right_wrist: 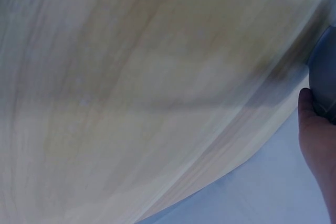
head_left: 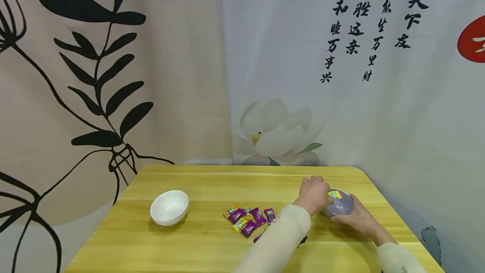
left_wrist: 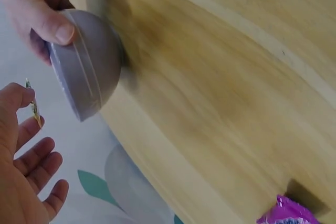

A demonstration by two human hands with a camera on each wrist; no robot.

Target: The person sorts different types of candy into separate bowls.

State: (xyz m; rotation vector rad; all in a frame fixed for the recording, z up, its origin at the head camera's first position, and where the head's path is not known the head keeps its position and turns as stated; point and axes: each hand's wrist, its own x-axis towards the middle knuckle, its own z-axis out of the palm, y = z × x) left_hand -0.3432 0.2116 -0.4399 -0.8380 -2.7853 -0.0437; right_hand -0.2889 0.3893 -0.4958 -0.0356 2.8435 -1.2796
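Note:
A small yellow-wrapped candy (head_left: pixel 335 194) is pinched between the thumb and forefinger of my left hand (head_left: pixel 313 193), with the other fingers spread loosely in the left wrist view. It is held at the mouth of a grey-purple bowl (head_left: pixel 341 207). My right hand (head_left: pixel 357 217) grips this bowl by its right side, thumb on the outer wall in the left wrist view. In the right wrist view only part of the bowl (right_wrist: pixel 324 72) and of the right hand (right_wrist: pixel 317 142) shows at the right edge.
Several purple and yellow wrapped candies (head_left: pixel 249 227) lie in a loose group mid-table, partly hidden by the left sleeve (head_left: pixel 282 237). A white bowl (head_left: pixel 163 213) stands on the left of the wooden table (head_left: pixel 201 247). A printed curtain (head_left: pixel 189 75) hangs behind.

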